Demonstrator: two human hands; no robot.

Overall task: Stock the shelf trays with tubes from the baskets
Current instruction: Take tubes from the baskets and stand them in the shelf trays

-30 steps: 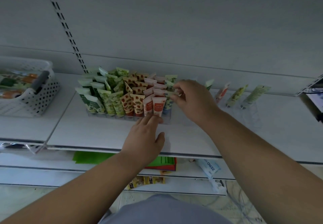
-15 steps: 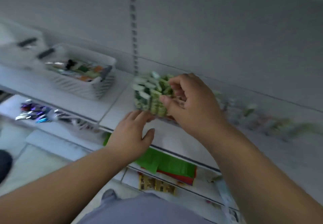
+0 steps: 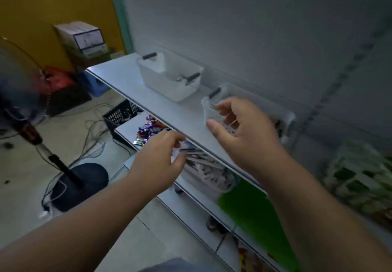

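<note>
Two white baskets stand on the grey shelf [image 3: 169,110]. The nearer basket [image 3: 285,117] is mostly behind my right hand [image 3: 244,131], which hovers at its front wall with loosely curled fingers and holds nothing. Its contents are hidden. The farther basket [image 3: 167,80], with dark handles, looks nearly bare inside. My left hand [image 3: 157,161] hangs lower, in front of the shelf edge, fingers relaxed, with nothing in it. The tray of green tubes [image 3: 360,178] is a blur at the far right of the shelf.
Lower shelves hold shiny wrapped sweets [image 3: 148,129], pale packets [image 3: 210,172] and green packs [image 3: 254,214]. A black crate [image 3: 121,114] sits at the shelf end. A standing fan [image 3: 70,178] and loose cables are on the floor to the left.
The view has swung left from the tube tray to the baskets. My right hand left the tubes and moved to the nearer basket; my left hand came off the shelf.
</note>
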